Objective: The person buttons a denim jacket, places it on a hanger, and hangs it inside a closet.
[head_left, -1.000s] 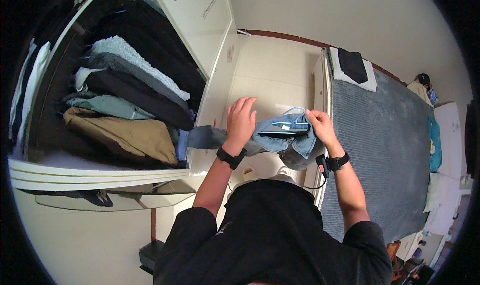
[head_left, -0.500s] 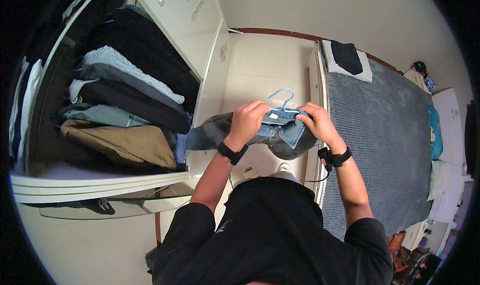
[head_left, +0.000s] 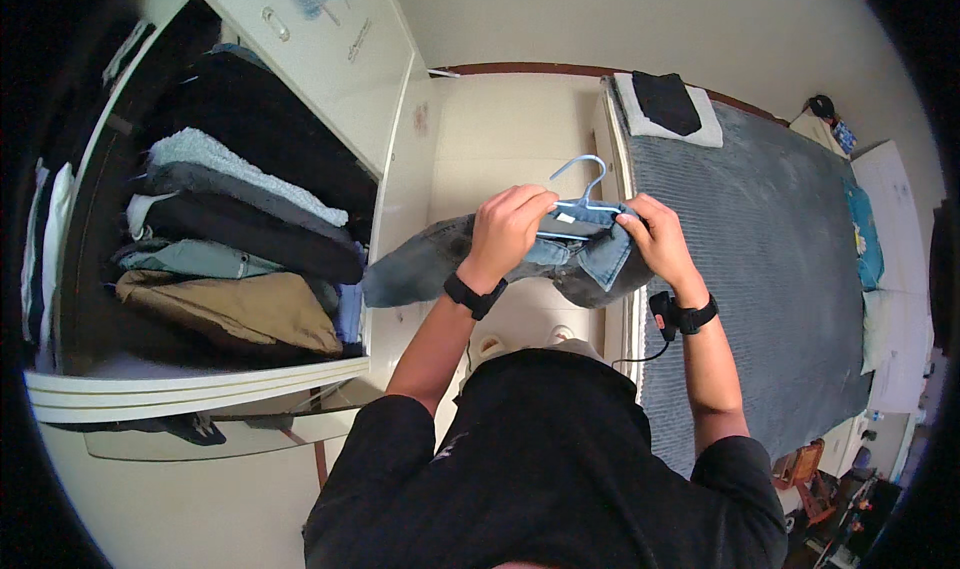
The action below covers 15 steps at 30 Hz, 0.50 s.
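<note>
A blue-grey denim jacket [head_left: 425, 259] hangs in front of me between my two hands. Inside its collar sits a light blue hanger [head_left: 596, 174], its hook sticking up above the neck. My left hand [head_left: 505, 231] is closed on the left side of the jacket's collar. Opposite it, my right hand [head_left: 660, 237] pinches the collar's right side, thumb on the near face. One pointed collar flap hangs down between the hands. Most of the hanger's body is hidden within the jacket.
At the left, an open wardrobe [head_left: 200, 369] holds several hanging garments, among them a tan one [head_left: 235, 304]. Its white door [head_left: 320, 59] stands open beyond. A bed with a grey ribbed cover [head_left: 750, 269] lies at the right, folded cloths [head_left: 665, 104] on its far corner.
Both hands and the jacket have shifted slightly; my right hand has moved a little to the right. The hanger's hook has risen and turned. My view has moved slightly to the right.
</note>
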Each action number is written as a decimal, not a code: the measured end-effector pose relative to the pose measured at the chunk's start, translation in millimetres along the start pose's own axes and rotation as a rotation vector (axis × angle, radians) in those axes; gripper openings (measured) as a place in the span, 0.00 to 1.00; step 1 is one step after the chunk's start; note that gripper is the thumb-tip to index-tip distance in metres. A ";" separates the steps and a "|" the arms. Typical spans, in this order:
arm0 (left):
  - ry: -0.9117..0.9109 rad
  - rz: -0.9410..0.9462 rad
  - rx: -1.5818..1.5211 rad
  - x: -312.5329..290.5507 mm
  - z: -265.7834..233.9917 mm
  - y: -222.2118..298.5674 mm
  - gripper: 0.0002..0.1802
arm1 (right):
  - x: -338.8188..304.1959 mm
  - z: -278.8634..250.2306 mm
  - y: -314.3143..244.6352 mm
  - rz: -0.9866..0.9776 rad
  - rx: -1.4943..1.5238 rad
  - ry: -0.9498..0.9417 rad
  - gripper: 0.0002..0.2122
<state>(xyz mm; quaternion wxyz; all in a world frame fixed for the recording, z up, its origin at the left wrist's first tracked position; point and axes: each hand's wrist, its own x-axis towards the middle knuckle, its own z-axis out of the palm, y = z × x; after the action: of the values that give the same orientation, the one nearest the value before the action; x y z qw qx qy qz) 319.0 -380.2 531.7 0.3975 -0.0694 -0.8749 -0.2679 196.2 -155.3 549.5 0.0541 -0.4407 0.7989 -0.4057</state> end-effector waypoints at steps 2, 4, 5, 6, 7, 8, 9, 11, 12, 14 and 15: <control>-0.002 -0.025 -0.057 7.5 7.4 5.2 0.08 | -1.6 -10.5 2.6 -0.014 0.012 0.048 0.08; 0.001 -0.036 -0.075 11.2 15.0 8.7 0.08 | -1.1 -21.5 1.0 -0.016 0.023 0.059 0.08; 0.005 -0.047 -0.094 13.1 17.8 11.6 0.07 | -0.4 -26.1 0.9 -0.017 0.031 0.070 0.08; 0.007 -0.050 -0.089 13.9 18.1 13.7 0.07 | 1.5 -28.8 2.4 -0.026 0.020 0.059 0.08; 0.002 -0.088 -0.086 14.1 16.2 15.2 0.08 | 4.0 -30.1 1.6 -0.031 0.024 0.053 0.08; -0.002 -0.127 -0.083 14.5 14.5 17.0 0.09 | 6.6 -31.1 -0.8 -0.040 0.018 0.050 0.08; 0.002 -0.133 -0.075 14.6 14.1 18.1 0.09 | 8.8 -32.6 -1.8 -0.049 0.012 0.045 0.08; 0.053 -0.143 -0.029 13.8 11.8 18.8 0.09 | 15.0 -35.4 -0.7 -0.100 0.072 0.032 0.08; 0.059 -0.152 -0.015 11.8 9.5 18.7 0.09 | 17.8 -34.9 -0.1 -0.145 0.129 0.026 0.08; 0.026 -0.135 0.061 7.9 6.5 18.1 0.10 | 18.6 -34.4 6.4 -0.167 0.080 -0.010 0.08; 0.030 -0.141 0.070 6.6 6.2 18.2 0.10 | 19.0 -33.4 10.2 -0.178 0.022 -0.032 0.08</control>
<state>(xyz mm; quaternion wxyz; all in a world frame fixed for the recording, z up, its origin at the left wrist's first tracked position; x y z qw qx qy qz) 316.5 -362.1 540.7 0.3930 0.0101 -0.8803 -0.2655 163.1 -146.6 569.8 0.0354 -0.5160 0.7510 -0.4104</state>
